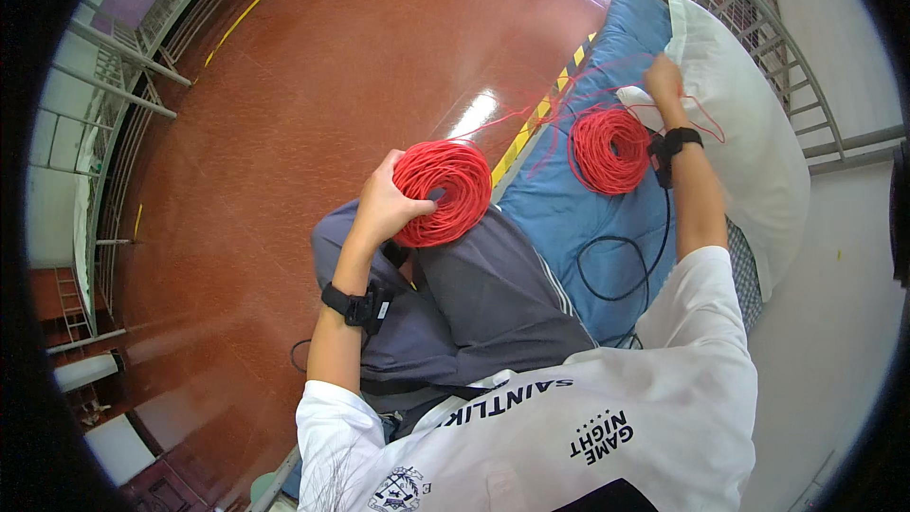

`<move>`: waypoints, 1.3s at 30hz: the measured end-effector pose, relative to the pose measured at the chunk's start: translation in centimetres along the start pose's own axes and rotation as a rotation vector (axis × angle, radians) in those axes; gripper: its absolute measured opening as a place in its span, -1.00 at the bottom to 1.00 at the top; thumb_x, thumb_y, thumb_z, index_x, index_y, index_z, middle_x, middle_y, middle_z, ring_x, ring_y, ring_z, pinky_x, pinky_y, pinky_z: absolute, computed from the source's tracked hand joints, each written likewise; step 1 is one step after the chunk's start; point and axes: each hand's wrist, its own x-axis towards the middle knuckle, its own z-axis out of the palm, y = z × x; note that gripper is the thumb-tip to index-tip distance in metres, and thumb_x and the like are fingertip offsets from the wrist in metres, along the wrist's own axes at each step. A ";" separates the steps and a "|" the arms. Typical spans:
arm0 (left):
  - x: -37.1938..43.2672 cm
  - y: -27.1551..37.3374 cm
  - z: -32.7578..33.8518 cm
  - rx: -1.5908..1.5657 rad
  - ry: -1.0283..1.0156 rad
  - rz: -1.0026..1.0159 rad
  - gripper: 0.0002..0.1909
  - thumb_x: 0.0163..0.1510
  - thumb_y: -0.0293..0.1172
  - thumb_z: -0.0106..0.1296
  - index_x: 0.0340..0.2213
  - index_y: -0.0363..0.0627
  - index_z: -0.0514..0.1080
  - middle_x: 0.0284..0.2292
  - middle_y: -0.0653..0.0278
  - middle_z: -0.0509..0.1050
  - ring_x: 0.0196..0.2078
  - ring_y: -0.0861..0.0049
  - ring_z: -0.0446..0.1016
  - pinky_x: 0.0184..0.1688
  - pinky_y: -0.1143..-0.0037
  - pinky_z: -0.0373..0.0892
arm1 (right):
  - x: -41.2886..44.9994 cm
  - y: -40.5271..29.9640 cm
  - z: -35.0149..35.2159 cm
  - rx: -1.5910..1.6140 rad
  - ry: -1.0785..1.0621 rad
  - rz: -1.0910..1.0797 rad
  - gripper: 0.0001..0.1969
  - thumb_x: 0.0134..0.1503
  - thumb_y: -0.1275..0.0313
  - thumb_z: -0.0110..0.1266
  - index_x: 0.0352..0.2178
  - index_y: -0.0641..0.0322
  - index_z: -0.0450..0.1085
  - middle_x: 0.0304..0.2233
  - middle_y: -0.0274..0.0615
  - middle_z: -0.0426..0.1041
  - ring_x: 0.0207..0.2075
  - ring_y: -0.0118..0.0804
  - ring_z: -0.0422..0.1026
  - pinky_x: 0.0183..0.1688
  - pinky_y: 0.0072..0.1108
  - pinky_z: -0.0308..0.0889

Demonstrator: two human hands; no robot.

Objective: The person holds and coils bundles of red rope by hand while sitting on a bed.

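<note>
My left hand (389, 200) grips a coil of red wire (462, 217) by its left side, the thumb at the centre hole. The coil is held over my knees, on grey trousers (469, 284). A second red coil (593, 153) lies flat on the blue mattress (547, 220) to the right. Beyond it, beside the white pillow (739, 149), my right hand (665, 82) is closed around a strand of red wire (704, 114). Loose, blurred strands stretch between the held coil and the right hand, crossing above the mattress edge.
Yellow-and-black striped tape (526, 135) runs along the bed's edge. A black cable (604, 296) loops over the mattress from my right wrist device (672, 149). Metal bunk frames (121, 107) stand at the left across the red-brown floor (284, 107). A white wall (839, 263) borders the right.
</note>
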 end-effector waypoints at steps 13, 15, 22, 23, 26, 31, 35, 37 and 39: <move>-0.4 0.2 0.1 0.121 -0.062 0.095 -0.37 -0.45 -0.43 0.26 -0.20 -0.14 0.35 -0.33 0.11 0.54 -0.24 0.30 0.52 -0.14 0.44 0.39 | -9.7 -11.9 0.9 -0.053 0.016 -0.849 -0.44 -0.09 0.61 -0.03 0.01 -0.08 0.29 0.03 -0.30 0.33 0.11 -0.20 0.23 0.06 -0.34 0.19; -0.4 0.7 0.1 0.135 -0.081 0.095 -0.37 -0.45 -0.44 0.26 -0.20 -0.14 0.35 -0.33 0.11 0.54 -0.25 0.30 0.53 -0.15 0.44 0.39 | -10.4 -14.3 2.8 0.233 -0.256 -1.078 -0.31 -0.15 0.66 -0.01 0.09 -0.09 0.22 0.11 -0.23 0.25 0.16 -0.21 0.17 0.15 -0.36 0.14; -0.6 0.9 0.2 0.193 -0.075 0.075 -0.36 -0.46 -0.43 0.27 -0.20 -0.15 0.35 -0.34 0.10 0.53 -0.26 0.30 0.51 -0.15 0.44 0.39 | -14.2 -19.9 4.7 0.554 -0.392 -1.057 -0.24 -0.15 0.73 -0.15 0.14 -0.18 0.15 0.17 -0.19 0.16 0.12 -0.12 0.22 0.09 -0.38 0.24; -0.6 0.5 0.1 0.180 -0.055 0.079 -0.36 -0.46 -0.43 0.27 -0.20 -0.15 0.35 -0.34 0.11 0.53 -0.25 0.29 0.51 -0.15 0.43 0.38 | -14.4 -20.4 4.3 0.562 -0.395 -1.059 -0.24 -0.15 0.73 -0.15 0.14 -0.18 0.15 0.17 -0.19 0.16 0.12 -0.12 0.22 0.09 -0.38 0.24; -0.5 -0.4 0.0 0.111 -0.076 0.053 -0.36 -0.41 -0.56 0.28 -0.17 -0.22 0.33 -0.25 0.24 0.48 -0.18 0.54 0.44 -0.05 0.52 0.32 | -14.6 -21.7 3.7 0.646 -0.287 -1.150 -0.35 -0.06 0.70 -0.16 0.10 -0.07 0.22 0.11 -0.17 0.25 0.09 -0.13 0.28 0.07 -0.41 0.26; -0.2 0.5 0.0 0.130 -0.110 0.048 -0.35 -0.42 -0.57 0.28 -0.16 -0.22 0.33 -0.24 0.25 0.48 -0.17 0.55 0.43 -0.04 0.53 0.32 | -15.0 -24.2 4.6 1.077 -0.739 -0.851 -0.63 0.09 0.60 -0.15 -0.03 0.20 0.34 -0.09 -0.03 0.44 -0.06 -0.11 0.42 0.01 -0.45 0.27; -0.5 1.1 0.0 0.155 -0.122 0.014 -0.35 -0.42 -0.55 0.28 -0.16 -0.21 0.33 -0.26 0.23 0.49 -0.19 0.53 0.44 -0.04 0.51 0.32 | -16.2 -26.2 3.1 1.012 -0.432 -0.725 -0.63 0.08 0.45 0.00 -0.03 0.15 0.34 -0.06 -0.03 0.39 -0.04 -0.08 0.36 0.01 -0.38 0.26; -0.5 1.0 0.0 0.217 -0.112 0.037 -0.35 -0.42 -0.53 0.28 -0.16 -0.20 0.33 -0.27 0.21 0.50 -0.19 0.51 0.45 -0.05 0.50 0.32 | -15.1 -27.0 2.3 1.034 -0.369 -0.847 -0.59 0.04 0.38 0.07 -0.02 0.11 0.34 -0.02 -0.05 0.36 -0.02 -0.05 0.33 0.01 -0.34 0.25; -0.4 1.1 0.1 0.221 -0.112 0.061 -0.36 -0.41 -0.53 0.27 -0.16 -0.19 0.34 -0.26 0.20 0.50 -0.19 0.50 0.45 -0.05 0.50 0.32 | -13.6 -27.7 2.0 0.617 -0.625 -1.175 -0.59 0.04 0.37 0.07 -0.03 0.07 0.35 -0.07 -0.06 0.41 -0.06 -0.06 0.37 -0.02 -0.35 0.27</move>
